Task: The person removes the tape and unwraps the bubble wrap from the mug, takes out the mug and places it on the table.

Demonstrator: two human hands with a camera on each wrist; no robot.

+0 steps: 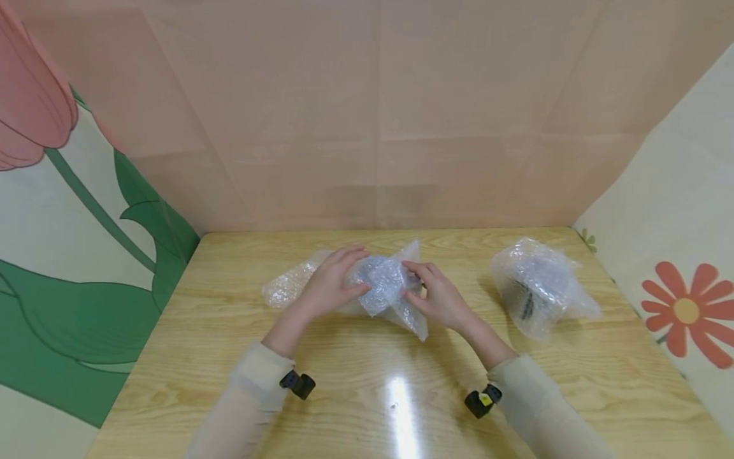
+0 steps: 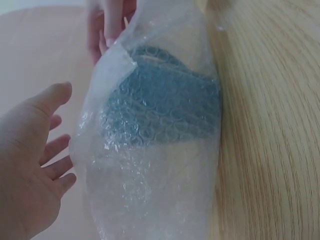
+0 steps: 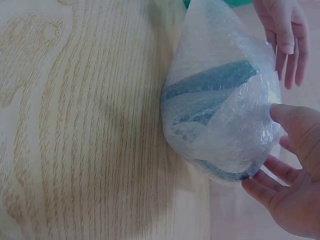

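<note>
While left hand (image 1: 329, 285) and right hand (image 1: 440, 298) stand wide-fingered, bubble wrap (image 1: 383, 287) at frame centre, seemingly untaped, may spring open.

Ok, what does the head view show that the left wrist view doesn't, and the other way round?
Only the head view: a second wrapped bundle toward the right of the wooden table, the red flower on the side wall, and the black wrist cameras.

Only the left wrist view: the left hand from its palm side, and a curved edge above the blue item's body.

Both: left hand, right hand, wooden table and the bubble-wrapped bundle.
</note>
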